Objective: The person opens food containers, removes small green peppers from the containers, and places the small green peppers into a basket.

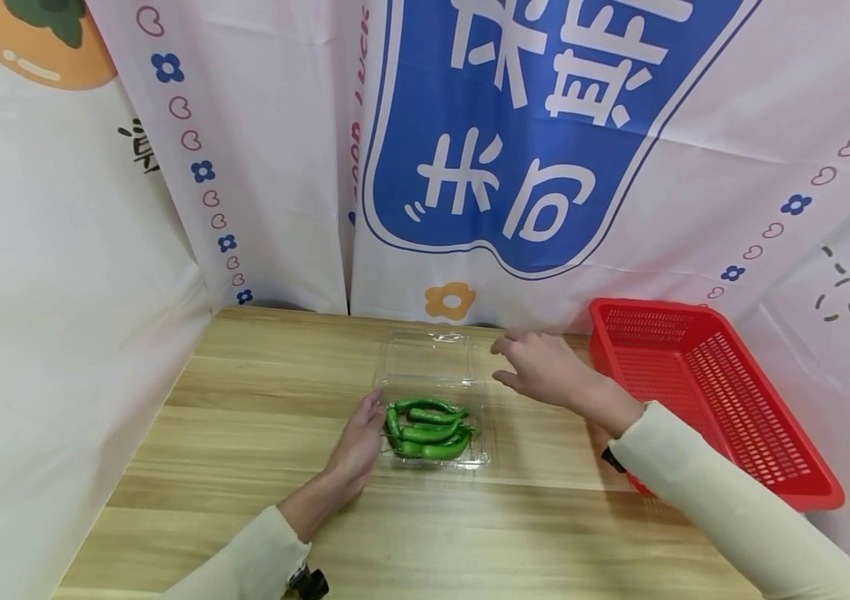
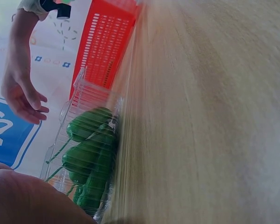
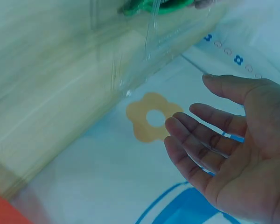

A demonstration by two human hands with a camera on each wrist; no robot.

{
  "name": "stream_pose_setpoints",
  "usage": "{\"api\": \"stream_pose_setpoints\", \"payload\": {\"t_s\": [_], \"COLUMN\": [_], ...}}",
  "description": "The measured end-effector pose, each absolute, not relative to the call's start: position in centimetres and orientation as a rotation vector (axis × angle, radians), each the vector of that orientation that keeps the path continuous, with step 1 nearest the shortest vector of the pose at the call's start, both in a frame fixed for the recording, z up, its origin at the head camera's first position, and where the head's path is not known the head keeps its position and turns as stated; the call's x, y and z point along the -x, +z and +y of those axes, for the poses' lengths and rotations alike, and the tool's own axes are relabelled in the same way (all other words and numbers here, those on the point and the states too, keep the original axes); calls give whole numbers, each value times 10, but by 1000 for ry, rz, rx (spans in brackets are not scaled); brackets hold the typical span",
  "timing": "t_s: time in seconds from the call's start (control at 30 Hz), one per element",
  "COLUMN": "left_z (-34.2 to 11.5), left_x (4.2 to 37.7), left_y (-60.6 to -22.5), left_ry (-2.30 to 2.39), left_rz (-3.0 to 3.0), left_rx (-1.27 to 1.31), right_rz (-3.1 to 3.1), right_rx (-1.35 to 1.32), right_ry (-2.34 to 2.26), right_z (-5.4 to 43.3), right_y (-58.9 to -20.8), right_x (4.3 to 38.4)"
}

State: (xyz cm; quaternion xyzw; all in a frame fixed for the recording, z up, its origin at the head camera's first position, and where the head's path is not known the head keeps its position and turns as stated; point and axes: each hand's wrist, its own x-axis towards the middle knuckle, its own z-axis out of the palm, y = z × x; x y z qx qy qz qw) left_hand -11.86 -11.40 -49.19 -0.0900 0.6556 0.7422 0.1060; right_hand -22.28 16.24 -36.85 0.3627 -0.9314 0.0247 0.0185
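A clear plastic clamshell box (image 1: pixel 434 392) lies open on the wooden table (image 1: pixel 260 433), its lid (image 1: pixel 428 358) folded back toward the curtain. Several green peppers (image 1: pixel 428 429) fill its near half, also seen as peppers (image 2: pixel 86 149) in the left wrist view. My left hand (image 1: pixel 361 442) rests flat against the box's left side, fingers straight. My right hand (image 1: pixel 537 367) hovers open just right of the lid, touching nothing; its relaxed fingers (image 3: pixel 200 135) show in the right wrist view, with the lid's clear edge (image 3: pixel 149 28) beyond them.
A red plastic basket (image 1: pixel 702 383) with nothing in it sits at the table's right edge, also seen as the basket (image 2: pixel 105 46). Printed curtains (image 1: pixel 515 150) close off the back and both sides. Bare table lies left of and in front of the box.
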Motion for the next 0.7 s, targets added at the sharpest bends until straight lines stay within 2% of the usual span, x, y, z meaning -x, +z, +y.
{"api": "stream_pose_setpoints", "payload": {"t_s": [0.7], "left_z": [-113], "left_x": [119], "left_y": [-494], "left_ry": [2209], "left_rz": [1921], "left_rx": [245], "right_rz": [-2874], "right_rx": [-1389], "right_ry": [64], "right_z": [117], "right_y": [-402], "right_x": [194]}}
